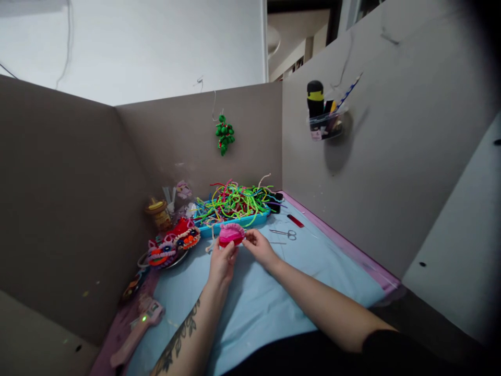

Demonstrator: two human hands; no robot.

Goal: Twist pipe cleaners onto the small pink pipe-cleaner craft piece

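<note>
A small pink and red fuzzy piece [231,233], rounded along its top with a ridged pink rim, is held up over the blue table cover. My left hand [224,257] grips it from below, thumb across the red lower part. At its right edge my right hand [258,248] has thumb and fingers pinched together; the fingertips touch the piece's rim. Just behind the hands stands a blue tray [256,219] heaped with pipe cleaners [235,201] in green, red, pink and other colours. A pale pipe-cleaner strand [211,241] lies left of the piece.
Scissors [288,234] and a red flat item [295,221] lie right of my hands. At left are a plate [178,259] of colourful fuzzy pieces, a lidded jar [158,214] and a pink glue gun [139,329] with a green light. Grey panels [371,156] surround the table.
</note>
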